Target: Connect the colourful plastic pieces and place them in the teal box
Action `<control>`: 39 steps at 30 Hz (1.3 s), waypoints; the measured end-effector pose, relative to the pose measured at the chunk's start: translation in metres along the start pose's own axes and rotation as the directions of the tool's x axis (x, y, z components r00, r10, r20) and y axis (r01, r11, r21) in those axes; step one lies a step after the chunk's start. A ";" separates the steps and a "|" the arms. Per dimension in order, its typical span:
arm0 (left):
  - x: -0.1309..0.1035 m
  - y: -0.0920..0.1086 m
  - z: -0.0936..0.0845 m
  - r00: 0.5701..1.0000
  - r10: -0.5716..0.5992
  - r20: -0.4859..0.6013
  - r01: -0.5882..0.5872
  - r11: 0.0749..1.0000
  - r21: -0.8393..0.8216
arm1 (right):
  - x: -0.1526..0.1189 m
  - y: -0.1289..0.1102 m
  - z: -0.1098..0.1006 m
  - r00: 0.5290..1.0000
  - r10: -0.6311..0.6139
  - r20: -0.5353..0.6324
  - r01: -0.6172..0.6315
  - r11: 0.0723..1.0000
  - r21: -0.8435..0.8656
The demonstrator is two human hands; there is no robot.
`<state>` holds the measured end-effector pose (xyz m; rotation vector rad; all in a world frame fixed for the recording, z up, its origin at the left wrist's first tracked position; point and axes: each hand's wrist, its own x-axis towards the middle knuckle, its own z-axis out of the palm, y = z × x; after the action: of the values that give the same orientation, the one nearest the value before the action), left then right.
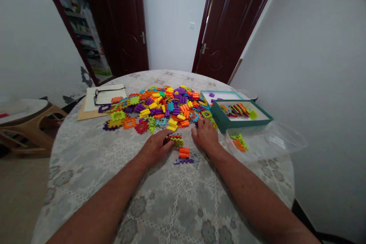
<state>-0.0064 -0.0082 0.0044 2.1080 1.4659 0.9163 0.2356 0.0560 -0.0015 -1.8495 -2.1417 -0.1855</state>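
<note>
My left hand (pixel 156 145) is closed around a small stack of gear pieces (pixel 176 140), green and red at its visible end. At the near right edge of a big pile of colourful plastic pieces (pixel 160 106), my right hand (pixel 205 133) reaches down with curled fingers; what its fingertips hold, if anything, is hidden. Between the forearms lie an orange connector piece (pixel 184 152) and a flat purple piece (pixel 183 161). Yellow connectors (pixel 172 125) sit just beyond my left hand.
Right of the pile stand a green-rimmed box (pixel 228 122) with stacked gears, a light-blue-edged tray (pixel 220 93) and a clear plastic container (pixel 260 143) holding green and orange pieces. Black glasses (pixel 95 97) rest on papers (pixel 90 103) at the left.
</note>
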 end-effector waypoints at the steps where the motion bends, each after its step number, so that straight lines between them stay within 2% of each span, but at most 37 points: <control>1: 0.000 -0.001 0.001 1.000 0.003 -0.008 -0.003 1.000 -0.003 | 0.001 0.001 -0.001 1.000 0.010 0.020 -0.010 1.000 -0.023; 8: 0.002 -0.006 0.001 1.000 -0.003 -0.016 0.003 1.000 -0.005 | 0.011 0.001 -0.007 0.996 -0.002 0.087 0.010 0.996 -0.088; 12: 0.003 -0.007 0.000 1.000 -0.004 0.004 0.004 1.000 0.027 | 0.009 -0.002 -0.011 0.996 -0.063 0.071 0.069 0.994 -0.090; 16: 0.003 -0.008 0.000 1.000 0.018 0.014 -0.019 1.000 0.023 | 0.004 -0.006 -0.009 0.986 -0.113 0.122 0.122 0.990 -0.070; 21: 0.004 -0.012 0.002 1.000 0.025 -0.008 -0.025 0.999 0.025 | 0.004 -0.003 -0.006 0.990 -0.096 0.105 0.099 0.995 -0.022; 27: 0.002 -0.005 0.001 1.000 0.028 -0.004 -0.028 1.000 0.007 | 0.009 0.002 -0.008 0.974 -0.098 0.203 0.110 0.993 -0.045; 34: 0.000 -0.005 0.003 1.000 0.015 0.028 -0.015 1.000 -0.013 | 0.002 0.005 -0.008 0.987 -0.116 0.114 0.120 0.992 -0.028; 39: 0.000 -0.008 0.006 0.999 0.036 0.015 -0.035 0.999 -0.034 | 0.002 0.010 -0.006 0.984 -0.121 0.131 0.126 0.992 -0.031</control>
<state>-0.0073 -0.0051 -0.0044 2.1189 1.3999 0.9282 0.2458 0.0581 0.0037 -1.7956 -2.3585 -0.1394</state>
